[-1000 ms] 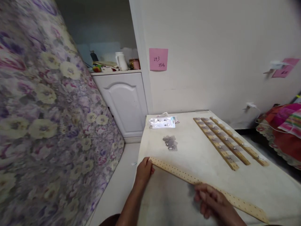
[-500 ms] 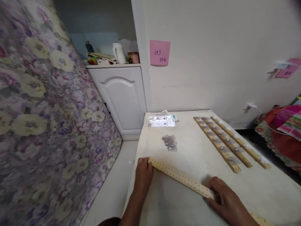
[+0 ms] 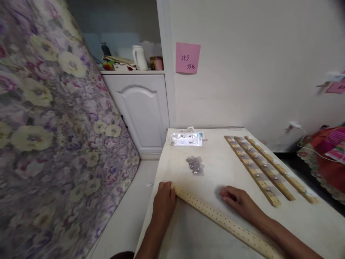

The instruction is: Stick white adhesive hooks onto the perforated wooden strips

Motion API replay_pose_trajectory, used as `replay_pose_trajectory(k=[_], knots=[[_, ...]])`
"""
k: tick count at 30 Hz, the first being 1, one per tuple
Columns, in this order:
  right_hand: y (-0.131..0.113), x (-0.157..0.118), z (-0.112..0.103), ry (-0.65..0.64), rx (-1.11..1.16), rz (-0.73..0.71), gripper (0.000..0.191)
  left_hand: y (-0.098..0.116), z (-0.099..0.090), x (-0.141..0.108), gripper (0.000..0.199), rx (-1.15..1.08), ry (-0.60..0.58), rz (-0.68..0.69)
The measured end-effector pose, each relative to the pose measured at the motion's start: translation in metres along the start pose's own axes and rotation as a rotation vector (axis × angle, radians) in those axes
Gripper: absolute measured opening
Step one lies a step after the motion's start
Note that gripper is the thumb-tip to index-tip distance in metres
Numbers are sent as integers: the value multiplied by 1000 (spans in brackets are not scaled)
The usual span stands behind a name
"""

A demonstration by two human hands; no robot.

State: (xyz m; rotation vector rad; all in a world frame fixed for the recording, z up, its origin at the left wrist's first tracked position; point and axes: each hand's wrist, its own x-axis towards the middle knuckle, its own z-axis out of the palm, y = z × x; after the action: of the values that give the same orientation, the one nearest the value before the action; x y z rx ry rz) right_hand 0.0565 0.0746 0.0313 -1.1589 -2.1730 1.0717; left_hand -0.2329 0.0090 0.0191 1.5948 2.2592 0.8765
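A pale wooden strip (image 3: 215,215) with rows of small holes lies slantwise across the near part of the table. My left hand (image 3: 165,201) grips its far left end, thumb and fingers closed around it. Above the table, beyond the strip and apart from it, is my right hand (image 3: 237,198). Its fingers are curled in, slightly blurred at the tips, and nothing shows in them. A small heap of clear square pieces with metal hooks (image 3: 195,165) lies farther up the table, left of my right hand.
Three wooden strips (image 3: 253,167) carrying clear hook pieces lie side by side at the right. Clear blister packaging (image 3: 186,139) sits at the table's far left corner. A floral curtain (image 3: 59,144) hangs at the left, beside a white cabinet (image 3: 142,111).
My right hand has let go of the strip's near end and moved forward and left over the table. The left hand keeps its grip. The view has shifted slightly.
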Motion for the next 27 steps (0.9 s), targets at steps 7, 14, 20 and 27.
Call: replay_pose_trajectory(k=[7,14,20,27], knots=[[15,109,25,273,257,12,22,-1,-1,0,29,31,-42,-10],[33,175,33,284,333,82,23,-3,-1,0,31,2,-59,-22],[38,175,33,218,479,99,20,-3,1,-1,30,-21,-52,-38],[46,171,27,270,718,79,28,4,0,6,24,-119,-14,30]])
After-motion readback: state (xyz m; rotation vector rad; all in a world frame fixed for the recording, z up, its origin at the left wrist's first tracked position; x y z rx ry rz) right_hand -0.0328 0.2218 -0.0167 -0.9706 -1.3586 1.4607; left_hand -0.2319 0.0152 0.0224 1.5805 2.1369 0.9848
